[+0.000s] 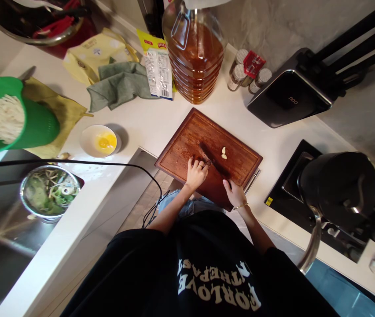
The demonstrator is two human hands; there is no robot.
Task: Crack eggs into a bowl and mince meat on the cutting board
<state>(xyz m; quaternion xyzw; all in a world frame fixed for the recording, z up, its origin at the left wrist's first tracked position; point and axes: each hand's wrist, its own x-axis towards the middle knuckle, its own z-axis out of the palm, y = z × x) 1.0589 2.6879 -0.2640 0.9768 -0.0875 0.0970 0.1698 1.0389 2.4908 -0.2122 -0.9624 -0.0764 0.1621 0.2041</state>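
Right hand (235, 192) grip closed on knife (212, 160), left hand (196, 172) flat on blade, garlic cloves (223, 152) beside, oil jug (194, 53) behind

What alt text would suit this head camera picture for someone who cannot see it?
A person's left hand presses a knife flat on a wooden cutting board, right hand at its handle, beside peeled garlic cloves.

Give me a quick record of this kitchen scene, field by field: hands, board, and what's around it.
left hand: pressing on the knife blade
right hand: at the knife handle end, grip unclear
cutting board: wooden, on white counter
garlic cloves: two, peeled, beside the blade
egg bowl: left of board
oil jug: behind board
green colander: holds noodles
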